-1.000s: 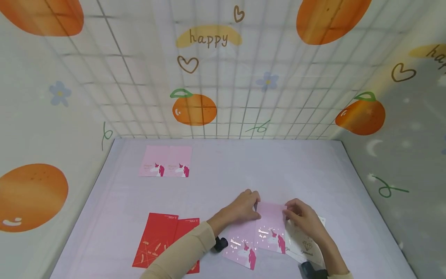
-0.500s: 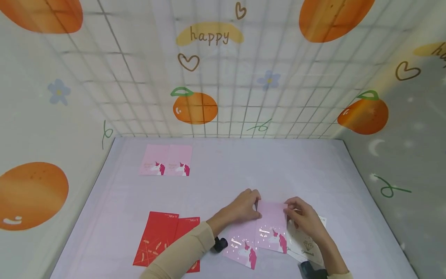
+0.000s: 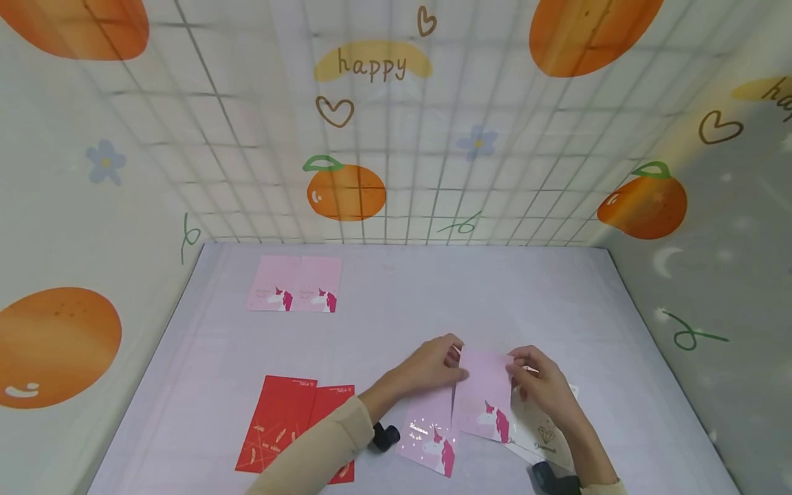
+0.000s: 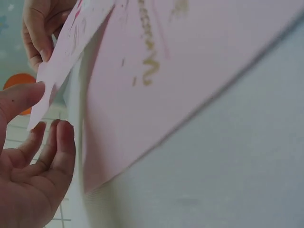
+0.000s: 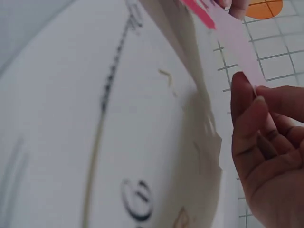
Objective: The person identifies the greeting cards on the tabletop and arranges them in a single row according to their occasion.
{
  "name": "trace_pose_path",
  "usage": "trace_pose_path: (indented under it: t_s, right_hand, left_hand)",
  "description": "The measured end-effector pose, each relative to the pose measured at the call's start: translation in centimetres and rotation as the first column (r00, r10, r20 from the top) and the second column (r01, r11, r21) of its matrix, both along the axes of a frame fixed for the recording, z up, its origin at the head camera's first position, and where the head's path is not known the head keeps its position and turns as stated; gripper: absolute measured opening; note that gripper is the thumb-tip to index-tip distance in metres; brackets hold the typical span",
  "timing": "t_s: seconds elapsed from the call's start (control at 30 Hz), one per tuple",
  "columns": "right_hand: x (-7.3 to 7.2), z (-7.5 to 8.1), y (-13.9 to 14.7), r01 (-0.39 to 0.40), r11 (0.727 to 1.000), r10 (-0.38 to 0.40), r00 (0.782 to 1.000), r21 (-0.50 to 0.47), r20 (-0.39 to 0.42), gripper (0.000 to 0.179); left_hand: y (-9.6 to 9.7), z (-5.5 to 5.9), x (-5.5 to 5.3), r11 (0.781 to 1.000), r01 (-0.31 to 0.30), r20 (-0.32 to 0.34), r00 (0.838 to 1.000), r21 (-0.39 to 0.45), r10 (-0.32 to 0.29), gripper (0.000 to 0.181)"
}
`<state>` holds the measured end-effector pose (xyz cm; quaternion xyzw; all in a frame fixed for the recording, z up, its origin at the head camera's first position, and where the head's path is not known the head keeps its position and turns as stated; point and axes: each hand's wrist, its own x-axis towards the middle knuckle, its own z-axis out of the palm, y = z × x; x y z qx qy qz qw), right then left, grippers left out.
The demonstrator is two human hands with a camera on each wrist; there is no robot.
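Note:
Between my two hands a pink unicorn card is held up at a tilt. My left hand pinches its upper left edge with the thumb in front. On the opposite top corner, my right hand grips it between thumb and fingers, which the right wrist view shows at the card's edge. Beneath my left hand lies a second pink unicorn card, partly covered by that hand. White cards with a diamond drawing lie under my right hand and forearm.
Two red envelopes overlap at the front left, partly behind my left sleeve. Farther back, two more pink unicorn cards lie side by side. A patterned curtain stands behind the table.
Both hands have raised the pink unicorn card slightly and tilted it, and its shiny lettering no longer glints. The other cards and the red envelopes stay where they were.

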<state>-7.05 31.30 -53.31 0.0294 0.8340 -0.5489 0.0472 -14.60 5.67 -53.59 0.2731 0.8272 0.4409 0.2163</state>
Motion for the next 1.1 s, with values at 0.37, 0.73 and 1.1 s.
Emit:
trace_pose_path:
  t_s: [0.37,0.73,1.1]
  right_hand:
    - [-0.7,0.8,-0.3,0.083,0.996,-0.082,0.997,-0.032,0.015,0.03]
    - [-1.4,1.6,-0.5,0.116,0.992,-0.117,0.993,-0.051,-0.019,0.033]
    - [-1.6,1.6,-0.7,0.106,0.992,-0.108,0.994,-0.073,-0.023,0.035]
  left_hand:
    - [-1.5,0.6,1.1,0.98,-0.113,0.222,0.972,0.162,0.075,0.046]
    - [-2.6,0.4,2.2,0.96,-0.141,0.352,0.935,0.241,0.048,0.038]
    - [-2.8,0.7,2.7,0.951,-0.165,0.394,0.918,0.26,0.051,0.029]
